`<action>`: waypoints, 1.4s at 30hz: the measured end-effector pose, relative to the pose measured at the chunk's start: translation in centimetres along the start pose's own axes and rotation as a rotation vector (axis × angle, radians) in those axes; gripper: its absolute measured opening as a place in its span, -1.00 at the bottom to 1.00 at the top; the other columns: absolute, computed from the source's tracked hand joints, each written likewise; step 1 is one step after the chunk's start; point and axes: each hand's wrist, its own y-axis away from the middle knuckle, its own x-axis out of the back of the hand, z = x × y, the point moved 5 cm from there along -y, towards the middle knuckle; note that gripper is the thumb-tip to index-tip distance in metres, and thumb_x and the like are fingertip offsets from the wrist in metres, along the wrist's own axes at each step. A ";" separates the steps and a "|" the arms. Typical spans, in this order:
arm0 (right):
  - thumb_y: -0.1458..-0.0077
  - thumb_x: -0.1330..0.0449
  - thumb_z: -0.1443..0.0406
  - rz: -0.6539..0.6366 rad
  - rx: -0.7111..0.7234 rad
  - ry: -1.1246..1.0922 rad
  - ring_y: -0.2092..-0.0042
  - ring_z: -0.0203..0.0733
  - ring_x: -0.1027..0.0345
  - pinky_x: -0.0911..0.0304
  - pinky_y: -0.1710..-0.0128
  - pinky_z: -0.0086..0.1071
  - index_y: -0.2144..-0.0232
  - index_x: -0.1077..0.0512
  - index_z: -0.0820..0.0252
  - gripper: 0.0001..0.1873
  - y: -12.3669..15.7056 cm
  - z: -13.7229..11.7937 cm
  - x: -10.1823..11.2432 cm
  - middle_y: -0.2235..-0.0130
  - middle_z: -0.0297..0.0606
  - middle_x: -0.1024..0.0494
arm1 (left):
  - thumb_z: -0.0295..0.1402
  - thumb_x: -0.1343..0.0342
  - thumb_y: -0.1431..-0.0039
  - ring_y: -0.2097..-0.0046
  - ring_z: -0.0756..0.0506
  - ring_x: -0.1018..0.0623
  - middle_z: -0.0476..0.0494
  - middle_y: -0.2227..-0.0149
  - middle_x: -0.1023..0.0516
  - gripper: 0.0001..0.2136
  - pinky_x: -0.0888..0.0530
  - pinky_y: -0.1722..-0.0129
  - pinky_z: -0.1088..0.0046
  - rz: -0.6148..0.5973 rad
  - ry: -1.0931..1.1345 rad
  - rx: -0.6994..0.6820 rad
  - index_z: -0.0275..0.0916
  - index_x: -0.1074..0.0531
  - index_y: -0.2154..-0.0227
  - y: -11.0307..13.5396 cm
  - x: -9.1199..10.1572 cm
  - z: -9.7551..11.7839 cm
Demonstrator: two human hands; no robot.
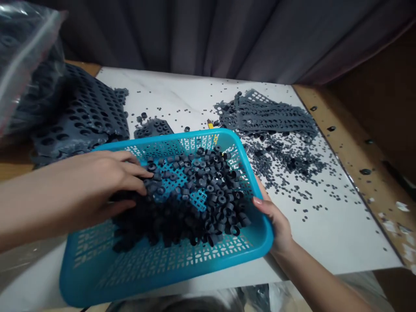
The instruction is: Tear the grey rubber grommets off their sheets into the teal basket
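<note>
A blue perforated plastic basket is tilted above the white table, holding a heap of small dark grey rubber rings. My left hand reaches inside the basket with its fingers spread over the rings, touching the pile. My right hand grips the basket's right rim, thumb on the inside edge.
Stacks of dark punched rubber sheets lie at the far left and far right of the white table. Loose rings and small punched bits are scattered on the right. A clear plastic bag hangs at upper left. A wooden ledge borders the right.
</note>
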 end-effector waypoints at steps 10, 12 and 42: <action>0.04 -0.11 0.21 -0.010 0.011 -0.027 -0.10 0.05 -0.26 -0.11 -0.11 -0.06 -0.19 -0.11 -0.04 -0.31 0.0 -0.3 -0.6 -0.06 -0.35 -0.43 | -0.39 0.03 -0.18 -0.13 -0.09 -0.32 -0.04 -0.12 -0.37 -0.69 -0.27 -0.10 0.30 -0.149 0.021 -0.215 -0.08 -0.38 0.02 -5.2 -2.1 3.1; 0.03 -0.11 0.21 -0.024 0.017 -0.038 -0.11 0.04 -0.25 -0.10 -0.11 -0.06 -0.18 -0.11 -0.05 -0.31 0.0 -0.3 -0.8 -0.07 -0.36 -0.42 | -0.39 0.00 -0.15 -0.20 -0.13 -0.24 -0.08 -0.20 -0.25 -0.60 -0.16 -0.17 0.22 -0.181 0.028 -0.292 -0.06 -0.27 -0.08 -6.3 -3.6 4.0; 0.06 -0.11 0.24 -0.063 0.042 -0.043 -0.10 -0.01 -0.27 -0.17 -0.06 -0.13 -0.13 -0.17 -0.03 -0.36 -0.6 -0.6 -0.9 -0.07 -0.40 -0.42 | -0.36 0.05 -0.16 0.04 -0.16 -0.35 -0.11 0.04 -0.45 -0.77 -0.28 0.01 0.20 -0.167 -0.101 -0.254 -0.14 -0.49 0.22 -9.3 -1.3 1.9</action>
